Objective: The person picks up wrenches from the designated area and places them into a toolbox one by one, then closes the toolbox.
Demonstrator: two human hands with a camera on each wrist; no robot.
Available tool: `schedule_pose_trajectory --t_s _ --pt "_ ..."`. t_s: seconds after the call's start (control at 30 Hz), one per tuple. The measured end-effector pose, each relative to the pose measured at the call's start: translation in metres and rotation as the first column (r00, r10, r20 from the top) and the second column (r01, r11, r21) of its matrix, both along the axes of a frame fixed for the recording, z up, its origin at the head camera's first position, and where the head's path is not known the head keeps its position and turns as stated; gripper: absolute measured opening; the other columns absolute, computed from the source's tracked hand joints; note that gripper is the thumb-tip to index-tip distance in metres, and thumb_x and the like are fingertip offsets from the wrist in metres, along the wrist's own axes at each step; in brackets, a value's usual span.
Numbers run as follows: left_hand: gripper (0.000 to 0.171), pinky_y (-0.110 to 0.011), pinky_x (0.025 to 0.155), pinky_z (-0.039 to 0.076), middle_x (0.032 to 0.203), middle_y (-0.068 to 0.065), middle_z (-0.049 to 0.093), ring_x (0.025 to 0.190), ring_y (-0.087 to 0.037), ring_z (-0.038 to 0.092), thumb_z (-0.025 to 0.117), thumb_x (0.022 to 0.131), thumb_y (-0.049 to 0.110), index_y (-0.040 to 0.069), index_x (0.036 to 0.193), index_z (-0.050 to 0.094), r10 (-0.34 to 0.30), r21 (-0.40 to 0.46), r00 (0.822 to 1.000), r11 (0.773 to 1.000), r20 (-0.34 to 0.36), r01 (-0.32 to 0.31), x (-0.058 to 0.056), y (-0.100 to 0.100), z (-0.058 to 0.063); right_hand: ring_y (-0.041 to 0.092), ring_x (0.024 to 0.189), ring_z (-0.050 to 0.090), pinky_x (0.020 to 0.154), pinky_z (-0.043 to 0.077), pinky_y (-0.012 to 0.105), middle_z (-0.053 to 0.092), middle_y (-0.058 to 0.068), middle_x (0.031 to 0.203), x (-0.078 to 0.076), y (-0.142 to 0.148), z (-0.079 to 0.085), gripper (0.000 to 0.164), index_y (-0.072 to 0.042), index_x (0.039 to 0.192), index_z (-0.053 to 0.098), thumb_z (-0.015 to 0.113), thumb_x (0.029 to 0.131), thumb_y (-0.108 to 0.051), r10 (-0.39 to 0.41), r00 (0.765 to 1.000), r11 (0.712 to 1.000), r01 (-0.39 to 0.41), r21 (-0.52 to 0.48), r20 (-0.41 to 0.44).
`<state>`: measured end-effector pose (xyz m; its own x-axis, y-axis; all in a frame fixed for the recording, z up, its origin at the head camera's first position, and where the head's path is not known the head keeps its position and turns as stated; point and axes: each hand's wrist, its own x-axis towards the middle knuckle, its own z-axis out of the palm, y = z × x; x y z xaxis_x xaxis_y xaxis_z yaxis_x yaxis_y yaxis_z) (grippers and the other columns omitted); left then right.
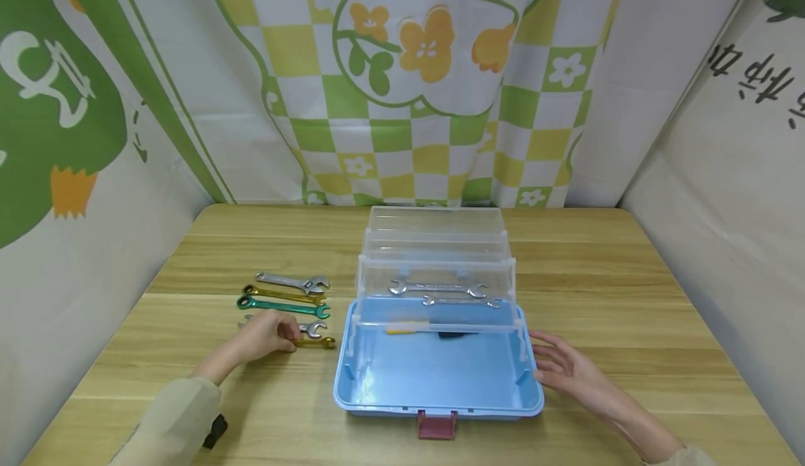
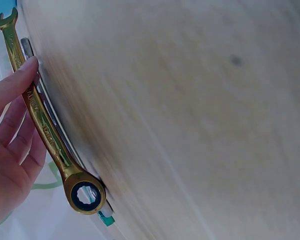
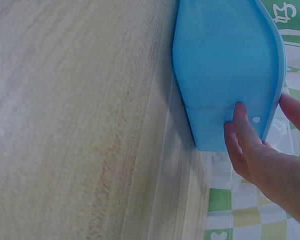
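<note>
Your left hand (image 1: 269, 331) pinches a gold wrench (image 1: 316, 343) between thumb and fingers, other wrenches (image 1: 286, 306) just beyond that grip; your right hand (image 1: 569, 370) rests unclenched against the toolbox (image 1: 342, 381) rightward.

Pale beige sleeves (image 1: 179, 413), bare hands (image 1: 265, 333)

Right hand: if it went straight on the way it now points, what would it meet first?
The blue toolbox, at its right end; the right hand appears to touch it, though depth is unclear.
</note>
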<state>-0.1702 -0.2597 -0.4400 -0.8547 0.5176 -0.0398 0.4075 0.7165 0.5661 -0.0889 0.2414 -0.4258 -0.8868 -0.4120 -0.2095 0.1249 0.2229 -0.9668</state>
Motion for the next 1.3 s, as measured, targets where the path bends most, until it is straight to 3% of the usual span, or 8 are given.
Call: schedule_pose_trajectory --t_s 0.3,0.77,1.03,1.3 --pt "0.012 -0.021 0.054 0.043 0.069 0.004 0.058 0.063 -0.005 0.048 0.071 0.068 0.002 0.008 0.072 0.062 0.039 0.029 0.998 0.999 0.044 -0.041 0.005 0.007 0.014 0.047 0.119 0.032 0.089 0.043 0.033 0.022 0.037 0.133 -0.001 0.001 -0.001 0.065 0.004 0.137 0.012 0.053 0.088 -0.010 0.010 1.000 1.000 -0.010 -0.020 -0.001" --pt "0.012 -0.021 0.054 0.043 0.069 -0.001 0.060 0.061 -0.005 0.049 0.071 0.066 -0.002 0.005 0.072 0.064 0.071 0.095 0.997 0.993 -0.019 -0.069 0.010 0.006 0.032 0.047 0.119 0.031 0.090 0.042 0.034 0.021 0.037 0.134 0.000 0.001 0.000 0.066 0.004 0.137 0.012 0.053 0.088 -0.011 0.007 1.000 1.000 -0.007 -0.010 0.011" --pt "0.013 -0.021 0.053 0.043 0.069 0.007 0.060 0.061 -0.002 0.049 0.072 0.067 -0.001 0.009 0.073 0.065 0.064 0.087 0.992 0.995 -0.108 -0.054 0.012 0.005 0.044 0.046 0.119 0.031 0.090 0.041 0.036 0.021 0.036 0.134 0.000 0.000 0.000 0.066 0.003 0.137 0.012 0.053 0.088 -0.012 0.002 1.000 1.000 -0.002 -0.003 0.016" --pt "0.011 -0.022 0.052 0.042 0.070 0.005 0.061 0.063 -0.005 0.048 0.071 0.068 0.000 0.008 0.074 0.066 0.087 0.098 0.991 0.992 -0.104 -0.076 0.013 0.009 0.060 0.046 0.120 0.031 0.090 0.042 0.035 0.021 0.036 0.134 0.000 0.001 0.000 0.065 0.004 0.137 0.012 0.052 0.089 -0.011 0.012 1.000 1.000 -0.012 -0.016 0.013"
